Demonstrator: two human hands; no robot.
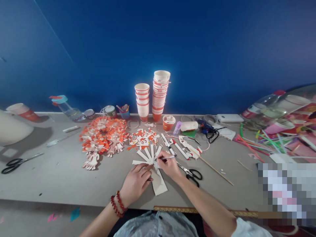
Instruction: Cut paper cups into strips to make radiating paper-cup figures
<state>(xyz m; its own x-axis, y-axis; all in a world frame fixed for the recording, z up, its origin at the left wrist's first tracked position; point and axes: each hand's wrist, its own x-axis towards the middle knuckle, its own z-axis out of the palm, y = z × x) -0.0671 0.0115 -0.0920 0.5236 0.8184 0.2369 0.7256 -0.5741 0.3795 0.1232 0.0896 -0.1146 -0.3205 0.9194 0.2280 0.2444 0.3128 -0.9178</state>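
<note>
My right hand (169, 165) pinches a dark pen (170, 157), its tip down at the middle of a cut paper cup (160, 184). The cup is opened out flat, with white strips fanned away from me and a wider piece toward me. My left hand (138, 179) lies on the cup's left side, fingers stretched out and pressing it to the table. Black-handled scissors (194, 173) lie just right of my right hand, their blades partly hidden. Beyond the strips is a heap of orange and white paper scraps (144, 138).
A pile of orange and white paper cutouts (103, 133) sits left. Two tall stacks of paper cups (160, 95) stand at the wall. Markers (181, 150), a wooden stick (216, 169) and a glue gun (207, 126) lie right. Other scissors (16, 164) rest far left.
</note>
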